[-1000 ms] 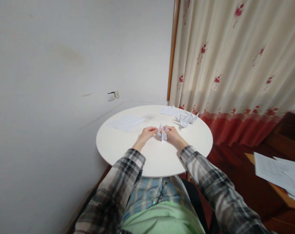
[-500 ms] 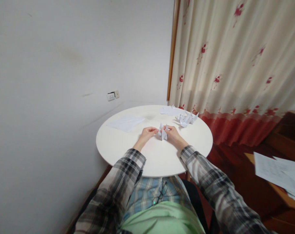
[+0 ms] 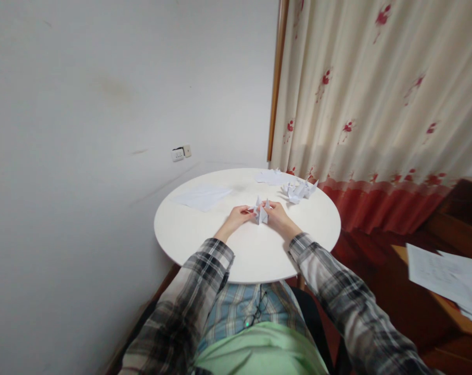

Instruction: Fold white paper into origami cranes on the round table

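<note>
Holding a small, white, many-pointed folded-paper figure (image 3: 262, 214) between both hands, over the middle of a smooth, round, white table (image 3: 255, 263). Base at or just above the tabletop; cannot tell which. Standing roughly upright, with sharp points up between the hands.

Left hand (image 3: 237, 215): thumb and fingers closed together, pinching the figure's left edge. Right hand (image 3: 278, 214): pinching the right side, thumb on the near face, other fingertips partly hidden behind paper; cannot tell exactly how placed.

Likely very light, thin, crisp along creases but soft across flat faces. Not slippery, probably; easy to crush, dent or tear at the tips. Best taken low, at the thick layered folds, or along a doubled edge, with light fingertip pressure. Avoid squeezing the thin points or pressing down from above.

Beyond the right hand, on the table: a loose cluster of white folded-paper pieces (image 3: 297, 191), near but not touching. Beyond the left hand: a flat, thin, white paper sheet (image 3: 203, 198). At the far edge: more flat white paper (image 3: 272, 178).
</note>
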Demonstrator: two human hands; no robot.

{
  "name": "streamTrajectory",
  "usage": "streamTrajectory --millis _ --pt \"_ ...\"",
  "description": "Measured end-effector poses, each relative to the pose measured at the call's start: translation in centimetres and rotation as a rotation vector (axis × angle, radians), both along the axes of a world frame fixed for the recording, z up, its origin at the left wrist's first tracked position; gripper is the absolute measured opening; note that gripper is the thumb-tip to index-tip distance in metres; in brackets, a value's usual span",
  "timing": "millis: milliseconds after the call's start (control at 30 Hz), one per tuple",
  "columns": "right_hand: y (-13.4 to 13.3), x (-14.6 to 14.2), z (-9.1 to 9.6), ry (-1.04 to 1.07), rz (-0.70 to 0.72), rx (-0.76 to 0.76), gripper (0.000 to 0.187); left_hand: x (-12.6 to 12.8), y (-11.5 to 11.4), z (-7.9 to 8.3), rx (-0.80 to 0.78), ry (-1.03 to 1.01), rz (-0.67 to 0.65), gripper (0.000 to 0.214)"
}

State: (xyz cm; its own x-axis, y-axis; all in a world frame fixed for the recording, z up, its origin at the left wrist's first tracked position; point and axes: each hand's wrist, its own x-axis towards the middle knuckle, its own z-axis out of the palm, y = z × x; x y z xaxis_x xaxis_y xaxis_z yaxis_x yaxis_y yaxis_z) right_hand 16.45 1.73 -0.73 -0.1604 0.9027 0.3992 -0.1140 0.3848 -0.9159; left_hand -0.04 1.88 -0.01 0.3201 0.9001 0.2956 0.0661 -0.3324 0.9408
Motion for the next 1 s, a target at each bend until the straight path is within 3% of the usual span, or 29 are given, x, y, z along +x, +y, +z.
streamTrajectory --millis 167,367,567,1000 --pt "-0.2 0.0 0.6 -0.015 -0.122 -0.005 0.02 -0.4 1.1 -1.0 0.031 -0.028 0.126 0.028" --pt "0.2 0.4 0.7 -0.043 -0.29 -0.022 0.014 -0.5 1.9 -1.4 0.026 -0.043 0.171 0.029" --pt "0.7 0.5 0.0 -0.103 -0.215 -0.071 0.018 -0.7 1.4 -1.1 0.054 0.02 0.173 0.025" --pt "1.3 0.6 -0.9 -0.165 -0.231 -0.052 0.015 -0.8 1.4 -1.0 0.014 0.047 0.207 0.014"
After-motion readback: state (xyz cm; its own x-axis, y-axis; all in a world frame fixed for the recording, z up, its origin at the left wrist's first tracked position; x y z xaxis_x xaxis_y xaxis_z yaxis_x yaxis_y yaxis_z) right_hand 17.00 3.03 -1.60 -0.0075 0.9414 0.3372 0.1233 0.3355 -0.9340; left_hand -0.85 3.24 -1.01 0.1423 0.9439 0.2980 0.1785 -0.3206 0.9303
